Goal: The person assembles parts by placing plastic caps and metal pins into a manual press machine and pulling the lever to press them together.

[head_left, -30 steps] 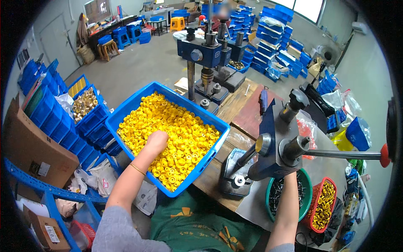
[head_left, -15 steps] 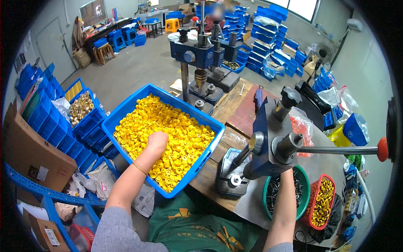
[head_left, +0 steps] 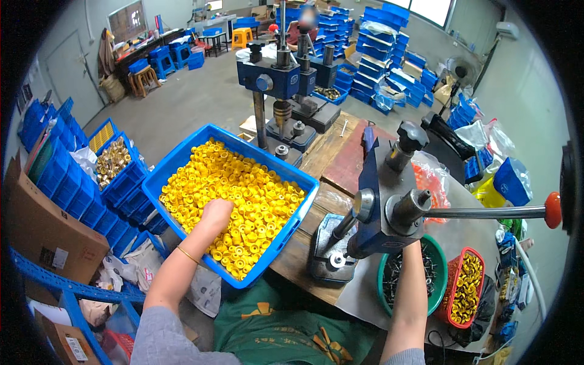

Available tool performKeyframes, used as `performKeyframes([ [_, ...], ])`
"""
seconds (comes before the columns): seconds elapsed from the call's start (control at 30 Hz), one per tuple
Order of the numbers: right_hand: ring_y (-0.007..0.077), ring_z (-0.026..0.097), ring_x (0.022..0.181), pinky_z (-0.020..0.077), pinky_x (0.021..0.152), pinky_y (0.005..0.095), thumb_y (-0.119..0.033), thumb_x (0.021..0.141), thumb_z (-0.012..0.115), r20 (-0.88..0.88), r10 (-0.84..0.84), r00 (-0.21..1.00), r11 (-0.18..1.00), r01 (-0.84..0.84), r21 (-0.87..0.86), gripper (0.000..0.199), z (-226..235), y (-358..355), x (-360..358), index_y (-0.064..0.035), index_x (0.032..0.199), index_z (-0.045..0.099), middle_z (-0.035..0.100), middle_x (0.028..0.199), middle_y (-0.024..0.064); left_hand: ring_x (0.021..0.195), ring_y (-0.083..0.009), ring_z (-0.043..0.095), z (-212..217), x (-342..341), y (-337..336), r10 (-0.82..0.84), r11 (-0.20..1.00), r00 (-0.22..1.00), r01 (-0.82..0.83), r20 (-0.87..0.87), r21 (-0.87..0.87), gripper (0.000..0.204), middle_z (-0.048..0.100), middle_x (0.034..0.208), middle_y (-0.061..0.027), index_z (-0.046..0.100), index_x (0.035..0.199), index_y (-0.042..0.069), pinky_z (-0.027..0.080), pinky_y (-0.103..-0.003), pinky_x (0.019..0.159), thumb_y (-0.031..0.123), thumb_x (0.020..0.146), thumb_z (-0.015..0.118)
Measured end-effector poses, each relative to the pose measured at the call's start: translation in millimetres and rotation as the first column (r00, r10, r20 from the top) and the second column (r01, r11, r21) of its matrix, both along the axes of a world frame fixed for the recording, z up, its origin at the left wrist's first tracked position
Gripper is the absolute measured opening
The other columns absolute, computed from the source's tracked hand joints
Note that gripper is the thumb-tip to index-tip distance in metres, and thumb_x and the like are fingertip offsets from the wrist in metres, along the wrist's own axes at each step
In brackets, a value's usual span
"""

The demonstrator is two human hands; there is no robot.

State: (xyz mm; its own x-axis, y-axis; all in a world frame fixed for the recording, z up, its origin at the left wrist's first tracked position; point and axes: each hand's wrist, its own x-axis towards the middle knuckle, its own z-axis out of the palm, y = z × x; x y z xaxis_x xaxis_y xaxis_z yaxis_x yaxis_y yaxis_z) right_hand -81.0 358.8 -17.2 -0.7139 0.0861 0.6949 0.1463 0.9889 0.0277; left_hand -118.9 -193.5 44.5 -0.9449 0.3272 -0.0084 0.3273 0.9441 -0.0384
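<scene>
My left hand (head_left: pixel 217 214) reaches down into a big blue plastic bin (head_left: pixel 291 234), its fingers curled among small ring-shaped yellow caps (head_left: pixel 255 193). What those fingers hold, if anything, is hidden. My right forearm (head_left: pixel 411 286) passes over a green round basin (head_left: pixel 443 271) of dark metal pins (head_left: pixel 427 260). The right hand itself disappears behind the head of a blue hand press (head_left: pixel 383 207). Under the press ram, a small pale round piece (head_left: pixel 336 260) sits on the metal base (head_left: pixel 331 274).
A red basket (head_left: pixel 451 292) of yellow-and-metal parts stands right of the basin. The press's long lever (head_left: pixel 486 212) juts right, ending in a red knob. Another press (head_left: pixel 277 82) stands beyond the bin. Stacked blue crates (head_left: pixel 76 176) and a cardboard box (head_left: pixel 61 240) line the left.
The whole view has shifted slightly, so things sit a little farther left. My left hand stays among the yellow caps, and my right hand stays behind the press.
</scene>
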Motion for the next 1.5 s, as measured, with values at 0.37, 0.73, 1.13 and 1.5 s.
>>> performKeyframes([
  [0.37,0.0294,0.057,0.069,0.0429,0.063,0.0412,-0.023,0.078,0.045,0.008,0.02,1.0,1.0,-0.019,-0.021,0.018,8.1,2.9,-7.9,-0.0126,0.067,0.056,0.058,0.07,0.0114,0.075,-0.0333,0.06,-4.5,-12.7,-7.1,-0.031,0.999,0.995,0.033,0.098,-0.024,0.011,0.061,0.075,-0.0184,0.062,0.073,0.003,0.049,-0.042,0.064,0.005,0.068,0.053],
  [0.73,0.0288,0.057,0.07,0.0429,0.063,0.0405,-0.023,0.078,0.045,0.026,0.022,0.999,0.998,-0.021,-0.058,0.018,-3.5,18.5,-19.9,-0.0126,0.067,0.056,0.058,0.071,0.011,0.078,-0.0327,0.059,22.4,6.0,-16.3,-0.113,0.989,0.988,0.102,0.107,0.104,0.025,0.061,0.079,-0.0161,0.062,0.091,0.007,0.048,-0.041,0.067,0.008,0.067,0.056],
  [1.13,0.0283,0.056,0.07,0.0429,0.064,0.0398,-0.023,0.078,0.045,0.052,0.043,0.998,0.994,-0.038,-0.1,0.018,-25.8,29.9,-45.9,-0.0127,0.067,0.056,0.058,0.071,0.0107,0.07,-0.0104,0.056,44.2,73.9,31.7,-0.377,-0.096,0.799,-0.537,0.469,0.838,0.014,0.057,0.082,-0.0037,0.054,0.095,0.003,0.046,-0.023,0.062,0.006,0.081,0.057],
  [1.5,0.0292,0.049,0.104,0.0371,0.089,0.0377,-0.02,0.082,0.051,0.028,0.139,0.99,0.836,-0.102,-0.539,0.033,56.8,-24.8,32.4,-0.0094,0.114,0.051,0.054,0.111,0.0142,0.072,-0.0091,0.052,15.6,128.5,147.9,-0.348,0.208,0.926,-0.077,0.147,0.975,0.022,0.052,0.089,-0.0048,0.057,0.094,0.002,0.043,-0.02,0.061,0.005,0.074,0.065],
])
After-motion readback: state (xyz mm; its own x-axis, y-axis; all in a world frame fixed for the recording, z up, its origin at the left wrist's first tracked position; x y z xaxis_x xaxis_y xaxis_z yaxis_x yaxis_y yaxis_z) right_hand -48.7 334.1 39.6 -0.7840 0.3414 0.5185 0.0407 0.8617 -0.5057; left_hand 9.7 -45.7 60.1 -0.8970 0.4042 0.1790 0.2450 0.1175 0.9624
